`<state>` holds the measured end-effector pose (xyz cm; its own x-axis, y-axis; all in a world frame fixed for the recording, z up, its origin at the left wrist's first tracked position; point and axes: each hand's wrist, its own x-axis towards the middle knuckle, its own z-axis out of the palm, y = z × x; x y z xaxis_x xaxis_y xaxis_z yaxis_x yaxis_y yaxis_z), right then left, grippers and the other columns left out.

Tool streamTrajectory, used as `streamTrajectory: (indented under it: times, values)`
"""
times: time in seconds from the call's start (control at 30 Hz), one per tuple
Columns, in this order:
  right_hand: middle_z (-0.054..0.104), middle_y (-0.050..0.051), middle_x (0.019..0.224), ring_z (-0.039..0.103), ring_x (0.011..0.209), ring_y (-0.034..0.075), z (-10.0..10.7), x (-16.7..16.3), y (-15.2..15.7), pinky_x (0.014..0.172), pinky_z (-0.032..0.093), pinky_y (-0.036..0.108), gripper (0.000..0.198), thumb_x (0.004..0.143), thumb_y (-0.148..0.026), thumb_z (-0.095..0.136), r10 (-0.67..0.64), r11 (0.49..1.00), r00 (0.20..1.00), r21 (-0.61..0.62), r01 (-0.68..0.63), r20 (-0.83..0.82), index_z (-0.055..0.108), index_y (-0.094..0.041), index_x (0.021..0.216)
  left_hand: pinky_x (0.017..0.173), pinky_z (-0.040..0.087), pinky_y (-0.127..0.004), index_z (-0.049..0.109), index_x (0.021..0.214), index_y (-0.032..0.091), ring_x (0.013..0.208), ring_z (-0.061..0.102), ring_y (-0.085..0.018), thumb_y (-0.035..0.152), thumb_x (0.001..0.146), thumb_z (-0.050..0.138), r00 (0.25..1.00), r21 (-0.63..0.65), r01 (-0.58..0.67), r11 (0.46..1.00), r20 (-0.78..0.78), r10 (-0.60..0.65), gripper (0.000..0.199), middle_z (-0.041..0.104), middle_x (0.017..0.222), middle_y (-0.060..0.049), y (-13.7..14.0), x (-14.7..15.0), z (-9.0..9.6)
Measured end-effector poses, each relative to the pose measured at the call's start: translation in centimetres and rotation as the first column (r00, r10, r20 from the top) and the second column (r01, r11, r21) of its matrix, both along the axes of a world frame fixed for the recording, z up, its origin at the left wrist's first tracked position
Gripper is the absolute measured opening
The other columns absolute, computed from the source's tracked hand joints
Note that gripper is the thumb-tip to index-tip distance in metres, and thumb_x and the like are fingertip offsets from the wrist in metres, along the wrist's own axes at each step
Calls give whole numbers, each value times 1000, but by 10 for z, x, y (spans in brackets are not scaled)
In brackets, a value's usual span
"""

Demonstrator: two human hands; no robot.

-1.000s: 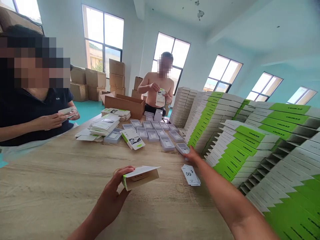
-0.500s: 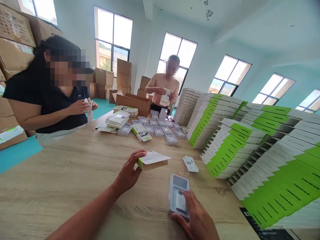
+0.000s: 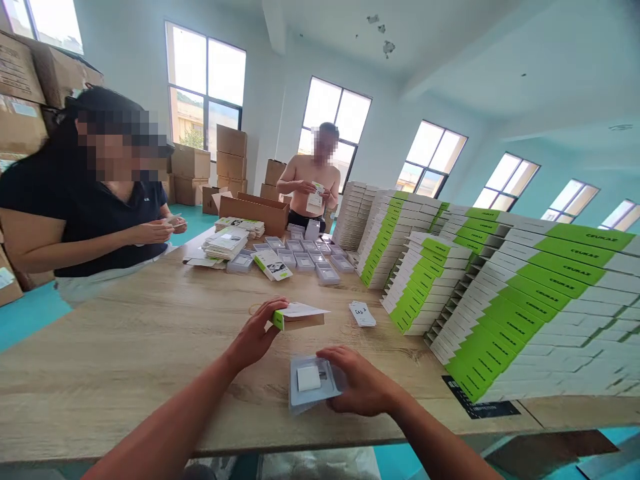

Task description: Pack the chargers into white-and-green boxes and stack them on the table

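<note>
My left hand (image 3: 259, 333) grips the left end of a white and green cardboard box (image 3: 305, 317), whose open end faces right above the wooden table. In my right hand (image 3: 357, 380) is a clear plastic tray (image 3: 300, 400), held by its right side with fingers over the top and thumb below. A small white item (image 3: 309, 378) sits in the tray's compartment. The tray is tilted and close below the box, apart from it. Beyond my right hand, a small stack of white printed cards (image 3: 361, 314) lies on the table.
Tall stacks of white and green boxes (image 3: 500, 320) line the right side. Several plastic trays (image 3: 303, 261), flat cartons (image 3: 226, 243) and an open brown carton (image 3: 265, 212) occupy the far end. One co-worker (image 3: 110, 200) stands at left, another (image 3: 313, 177) at the far end.
My right hand has lifted the plastic tray and turned it, bringing it left toward the box. My left hand still holds the box. The view has shifted somewhat to the right.
</note>
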<state>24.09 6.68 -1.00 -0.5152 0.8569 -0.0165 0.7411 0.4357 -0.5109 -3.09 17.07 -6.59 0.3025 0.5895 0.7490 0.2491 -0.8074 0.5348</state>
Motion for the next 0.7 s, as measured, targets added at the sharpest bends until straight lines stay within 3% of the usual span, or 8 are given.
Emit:
streamTrajectory:
  times: [0.1,0.23,0.33,0.47,0.57,0.67,0.7]
  values:
    - [54,10,150,51,137,29,25,8,-43,116,39,43,79,67,-21,78,-209,973,962,63,223,-175,56,-24,144,114,45,-48,57,129,23,134,56,-26,8,89,51,999,23,18,1000,-33,-17,44,64,136,-13,0,3,-1]
    - [59,9,144,54,131,30,55,4,-66,114,41,46,69,73,-27,75,-413,882,897,175,437,-159,59,-23,140,114,45,-48,56,132,25,135,55,-26,10,93,52,997,59,46,997,-66,-42,41,63,138,-12,-3,9,-3]
    - [67,11,134,58,124,33,58,-11,-60,108,45,49,62,73,-29,74,-513,810,849,255,528,-126,64,-19,133,114,46,-48,59,131,26,136,54,-26,13,97,52,996,89,55,995,-79,-48,37,63,139,-11,-6,13,-5]
    - [72,17,118,65,112,39,43,-37,-51,96,51,54,54,75,-34,74,-636,706,757,282,649,-151,65,-15,126,116,43,-51,65,128,27,136,54,-28,17,96,57,995,97,58,994,-84,-50,34,67,136,-10,-9,18,-4]
    - [60,23,140,60,125,40,27,-43,-53,95,54,50,73,76,-40,78,-523,682,753,334,651,-399,52,-16,141,114,44,-52,64,126,25,134,57,-29,22,96,58,997,50,48,998,-56,-45,31,68,135,-11,-19,21,2]
    - [38,17,162,46,143,34,12,-32,-62,99,54,45,75,85,-36,74,-257,636,709,438,636,-657,39,-27,150,103,55,-46,56,134,22,123,65,-27,27,101,53,999,-41,37,998,-16,-37,33,69,132,-13,-44,24,8]
    - [38,14,162,45,143,33,7,-26,-65,101,53,45,76,86,-35,74,-207,658,703,435,614,-680,37,-30,151,98,58,-43,54,135,22,118,69,-26,29,102,52,998,-105,68,992,1,-68,34,71,129,-13,-57,26,8]
